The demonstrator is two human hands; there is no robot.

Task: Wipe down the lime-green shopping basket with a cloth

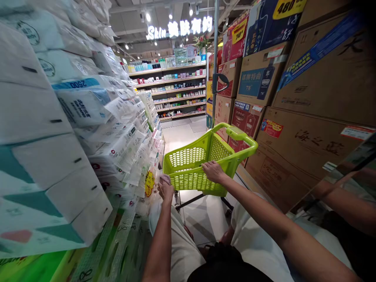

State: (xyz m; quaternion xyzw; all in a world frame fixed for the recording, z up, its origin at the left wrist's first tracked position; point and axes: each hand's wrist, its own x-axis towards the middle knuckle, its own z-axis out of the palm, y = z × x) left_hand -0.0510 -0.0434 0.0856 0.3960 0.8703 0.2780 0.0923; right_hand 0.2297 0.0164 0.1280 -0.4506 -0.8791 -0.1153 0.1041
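Observation:
A lime-green shopping cart with a perforated plastic basket stands sideways in front of me, its handle to the right. My right hand is closed over the near rim of the basket. At the basket's left end, my left hand is closed round a pale pinkish crumpled cloth, close to the cart's corner. Its fingertips are partly hidden. No goods show in the visible part of the basket.
Stacked tissue packs rise close on my left, with a yellow price tag. Cardboard cartons line the right behind a metal pole. Tiled floor leads to shelves of small boxes.

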